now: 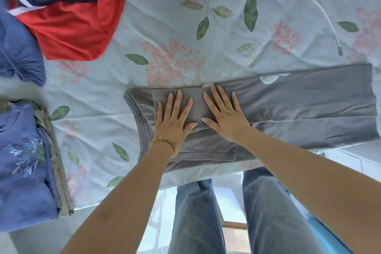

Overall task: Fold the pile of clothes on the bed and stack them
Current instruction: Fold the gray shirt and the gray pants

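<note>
Grey shirt (288, 105) lies long axis left-right on the bed (165, 27), neck pointing left, left hand (173, 117) and right hand (224, 115) pressing flat, fingers straight.

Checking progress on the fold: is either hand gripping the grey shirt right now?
No: the left hand and the right hand both lie flat with straight fingers on the grey shirt.

A grey T-shirt (288, 105) of soft, matt jersey cloth with stitched neck ribbing lies on a bed (175, 27) covered in smooth, lightly creased cotton-like sheeting printed with flowers and leaves. A red garment (72, 33) looks slightly sheeny and slick. The blue folded top (22, 161) is matt cloth with embroidered leaves. A white braided cord (325, 12) ends in a metal tip. A glossy gold-coloured beaded bracelet (165, 145) circles one wrist.
</note>
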{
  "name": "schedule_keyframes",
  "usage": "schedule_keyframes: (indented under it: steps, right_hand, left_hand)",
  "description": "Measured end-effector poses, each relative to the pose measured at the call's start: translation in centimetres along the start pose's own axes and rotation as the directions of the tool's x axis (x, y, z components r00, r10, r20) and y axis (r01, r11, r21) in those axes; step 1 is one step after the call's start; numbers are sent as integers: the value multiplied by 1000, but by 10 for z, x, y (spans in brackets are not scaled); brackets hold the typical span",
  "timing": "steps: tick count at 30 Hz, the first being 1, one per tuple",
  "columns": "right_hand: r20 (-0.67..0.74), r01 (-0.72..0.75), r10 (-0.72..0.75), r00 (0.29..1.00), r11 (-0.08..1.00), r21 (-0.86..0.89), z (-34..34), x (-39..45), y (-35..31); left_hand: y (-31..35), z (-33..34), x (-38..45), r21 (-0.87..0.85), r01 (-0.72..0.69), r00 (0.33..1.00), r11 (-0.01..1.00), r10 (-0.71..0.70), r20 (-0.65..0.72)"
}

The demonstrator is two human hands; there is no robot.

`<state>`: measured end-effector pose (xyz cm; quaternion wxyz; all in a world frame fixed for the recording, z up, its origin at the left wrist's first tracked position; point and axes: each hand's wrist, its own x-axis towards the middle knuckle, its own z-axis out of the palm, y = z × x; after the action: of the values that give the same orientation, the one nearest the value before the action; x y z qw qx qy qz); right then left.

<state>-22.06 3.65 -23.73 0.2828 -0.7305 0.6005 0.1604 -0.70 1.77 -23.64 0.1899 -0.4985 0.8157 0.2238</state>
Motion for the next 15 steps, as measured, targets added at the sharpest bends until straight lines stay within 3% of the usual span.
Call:
schedule_keyframes:
  steps: [4,7,11,15]
  right_hand:
    - [-25,135,-134,991,989,56,-14,-14,13]
    - [-135,208,-184,974,960,189,-26,-44,39]
    - [-265,28,96,959,904,426,-37,-98,106]
    - [-202,-244,414,888,795,556,-42,-140,187]
  left_hand:
    - [10,-26,0,72,65,982,995,-76,171]
    - [43,-63,0,-19,161,972,987,-156,175]
    - [123,-105,16,-176,82,994,981,-67,89]
    - [221,-119,61,-210,-46,996,977,62,69]
